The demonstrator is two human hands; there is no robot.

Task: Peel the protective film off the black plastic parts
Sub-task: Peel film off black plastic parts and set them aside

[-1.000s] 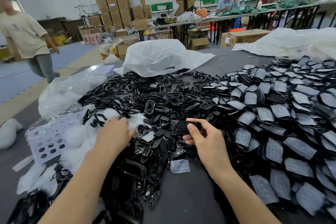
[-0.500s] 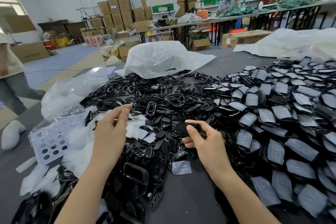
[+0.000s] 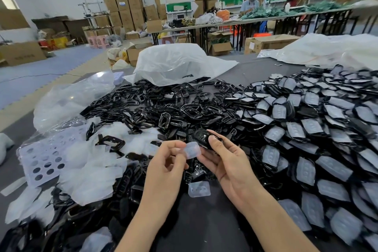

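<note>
Clearly mid-peel: right hand gripping 1 black plastic part between thumb and fingers, just above the near centre of the table. Left hand pinching the translucent protective film between thumb and forefinger, just left of the part; hard to tell whether 1 edge of the film is touching the shell or fully free.

Judged as very light, both pieces. Part likely stiff, glossy and a little slippery, so best held by its narrow side edges, clear of the face, to avoid smudges and to leave the film's border open. Film thin, limp, probably clingy; best caught at a corner or lifted rim with a fingernail pinch, then drawn away low and steady rather than snatched.

Far and right: a large heap of film-covered parts, overlapping like scales, apparently yet to do. Centre and far: bare black frames, apparently done. Left: pile of discarded films lying on a clear bag, a likely drop spot. Near centre, 1 loose film flat on the table, just below the hands.
</note>
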